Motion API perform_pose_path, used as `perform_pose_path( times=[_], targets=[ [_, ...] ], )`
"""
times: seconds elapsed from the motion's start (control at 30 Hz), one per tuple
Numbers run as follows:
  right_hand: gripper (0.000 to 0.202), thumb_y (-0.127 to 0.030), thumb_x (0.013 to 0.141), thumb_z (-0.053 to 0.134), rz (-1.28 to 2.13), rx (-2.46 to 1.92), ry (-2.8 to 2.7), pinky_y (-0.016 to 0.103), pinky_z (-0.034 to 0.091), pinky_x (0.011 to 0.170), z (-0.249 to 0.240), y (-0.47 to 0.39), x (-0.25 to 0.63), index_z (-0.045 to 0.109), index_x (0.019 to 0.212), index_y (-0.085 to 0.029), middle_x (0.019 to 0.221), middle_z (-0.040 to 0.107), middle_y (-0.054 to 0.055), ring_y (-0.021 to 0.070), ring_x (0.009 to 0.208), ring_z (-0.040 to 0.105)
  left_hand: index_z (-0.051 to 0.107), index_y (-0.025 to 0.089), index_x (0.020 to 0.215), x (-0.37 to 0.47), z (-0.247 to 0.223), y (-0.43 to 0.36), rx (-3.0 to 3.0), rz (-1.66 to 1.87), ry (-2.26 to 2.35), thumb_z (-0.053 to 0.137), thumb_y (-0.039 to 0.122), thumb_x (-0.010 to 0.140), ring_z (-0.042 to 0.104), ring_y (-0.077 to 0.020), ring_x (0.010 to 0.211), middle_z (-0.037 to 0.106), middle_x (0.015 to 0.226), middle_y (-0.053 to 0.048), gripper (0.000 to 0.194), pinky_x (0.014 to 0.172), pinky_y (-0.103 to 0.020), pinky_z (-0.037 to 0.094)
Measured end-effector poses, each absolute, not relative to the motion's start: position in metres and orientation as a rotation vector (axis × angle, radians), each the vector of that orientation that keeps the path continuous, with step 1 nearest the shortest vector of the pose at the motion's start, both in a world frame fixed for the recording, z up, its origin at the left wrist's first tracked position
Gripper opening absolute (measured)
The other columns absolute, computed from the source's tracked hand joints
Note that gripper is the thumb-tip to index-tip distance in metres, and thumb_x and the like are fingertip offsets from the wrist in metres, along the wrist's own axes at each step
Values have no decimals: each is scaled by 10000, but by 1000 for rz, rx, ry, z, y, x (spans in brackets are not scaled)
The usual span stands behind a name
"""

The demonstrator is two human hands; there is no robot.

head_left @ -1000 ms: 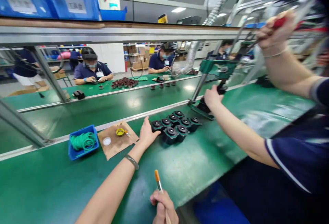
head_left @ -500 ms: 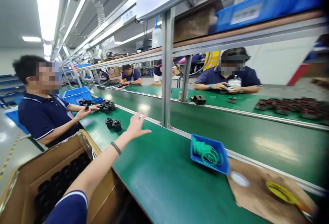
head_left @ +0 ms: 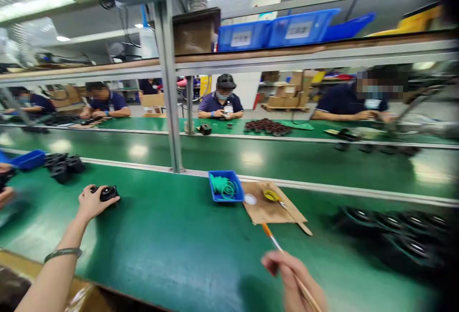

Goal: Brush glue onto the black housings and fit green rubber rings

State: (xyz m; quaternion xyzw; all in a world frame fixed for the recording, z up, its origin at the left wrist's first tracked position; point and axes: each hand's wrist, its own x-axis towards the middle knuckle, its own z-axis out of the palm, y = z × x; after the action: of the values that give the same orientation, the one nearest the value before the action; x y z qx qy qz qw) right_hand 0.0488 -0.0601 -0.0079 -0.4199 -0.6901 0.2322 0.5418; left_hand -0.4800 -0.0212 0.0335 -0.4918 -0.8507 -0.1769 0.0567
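Grips a round black part point(head_left: 108, 193) at eight o'clock with the left hand point(head_left: 92, 203), with fingers behind and thumb in front, probably to steady the sides and leave the top uncovered; cannot tell whether lifted or resting on the green table point(head_left: 161, 240). At five o'clock, holds a paintbrush point(head_left: 275, 242) in the right hand point(head_left: 292, 274), narrow around the handle like a pen and pointing the bristles towards eleven o'clock, perhaps to hold them clear of the sleeve side. Has, just beyond that tip, a sheet of cardboard point(head_left: 258, 215) under a yellow pot point(head_left: 270, 196), a white lid point(head_left: 250, 199) and another brush point(head_left: 296, 215), likely to catch drips. At six o'clock, has green cord point(head_left: 224, 187) coiled in a blue tray point(head_left: 241, 190), presumably to contain loose loops. Shows blurred black parts point(head_left: 412, 251) grouped at four o'clock, and further black parts point(head_left: 60, 166) at nine o'clock, near a co-worker's hand point(head_left: 6, 197)
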Motion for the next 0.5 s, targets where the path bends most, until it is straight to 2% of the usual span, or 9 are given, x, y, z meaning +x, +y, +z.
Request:
perform_pose_path(
  times=[0.07,0.13,0.2,0.33,0.4,0.5],
  targets=[
    [282,-298,1033,364,330,-928,-1823,280,559,642,6,-26,47,627,973,-215,804,690,54,181,701,672,643,115,1115,-444,17,-5,-1577,-562,-2523,613,651,659,322,-484,1323,441,1311,-250,705,1080,-602,267],
    [319,-247,1038,311,123,-920,-2096,287,552,714,19,21,39,620,993,-184,859,694,73,180,776,673,649,151,1133,-393,2,0,-1680,-579,-2460,651,622,659,294,-450,1347,406,1344,-219,668,1100,-570,267],
    [251,-239,1015,401,83,-954,-2228,294,527,757,27,67,29,640,972,-176,914,690,85,192,847,659,658,215,1127,-335,-9,-6,-1791,-596,-2396,690,610,659,305,-411,1344,406,1349,-171,613,1091,-535,315],
    [149,-184,941,558,8,-1090,-2377,316,443,724,22,129,14,658,835,-150,842,657,103,220,802,609,673,226,1094,-230,-16,-31,-1938,-752,-2266,798,506,635,345,-443,1308,412,1361,-165,552,1029,-575,397],
    [146,-156,907,608,-23,-1146,-2425,316,393,716,15,143,10,648,767,-145,815,644,105,223,797,588,652,228,1151,-198,-14,-45,-1993,-719,-2280,836,511,598,288,-500,1354,368,1436,-194,648,1009,-664,373],
    [197,-137,903,606,-33,-1186,-2462,309,337,708,10,149,10,625,708,-151,798,639,96,212,794,569,590,237,1261,-180,-8,-59,-2120,-646,-2188,860,514,580,171,-544,1415,252,1546,-234,783,990,-818,207]
  ],
)
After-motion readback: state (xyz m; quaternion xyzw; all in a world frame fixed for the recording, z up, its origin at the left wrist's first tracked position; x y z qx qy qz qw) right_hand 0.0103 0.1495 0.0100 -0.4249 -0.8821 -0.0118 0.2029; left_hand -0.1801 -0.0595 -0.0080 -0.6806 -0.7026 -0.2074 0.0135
